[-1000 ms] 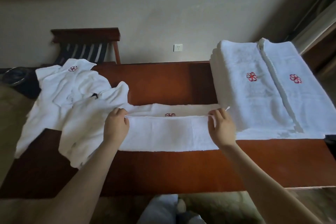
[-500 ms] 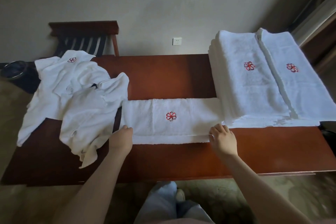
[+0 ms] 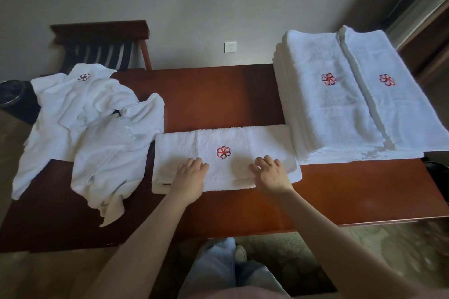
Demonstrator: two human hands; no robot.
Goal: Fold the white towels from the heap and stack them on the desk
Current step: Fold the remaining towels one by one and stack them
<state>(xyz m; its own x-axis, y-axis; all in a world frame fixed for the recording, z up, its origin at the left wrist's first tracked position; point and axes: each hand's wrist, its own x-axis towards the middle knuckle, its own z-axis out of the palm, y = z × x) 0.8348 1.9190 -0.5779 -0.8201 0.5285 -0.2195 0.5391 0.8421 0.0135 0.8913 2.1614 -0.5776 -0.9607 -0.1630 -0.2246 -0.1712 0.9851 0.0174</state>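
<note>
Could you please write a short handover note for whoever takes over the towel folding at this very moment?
Left hand: open, flat on the folded towel, left of its red emblem.
Right hand: open, flat on the same towel, right of the emblem.
Things: the towel lies as a long strip mid-desk, with its right end beside the stacks of folded towels. The heap of unfolded towels sits at the left end, partly over the edge.
Done: two stacks built; this towel folded lengthwise.
Left: probably fold it shorter, stack it, then work through the heap.
</note>
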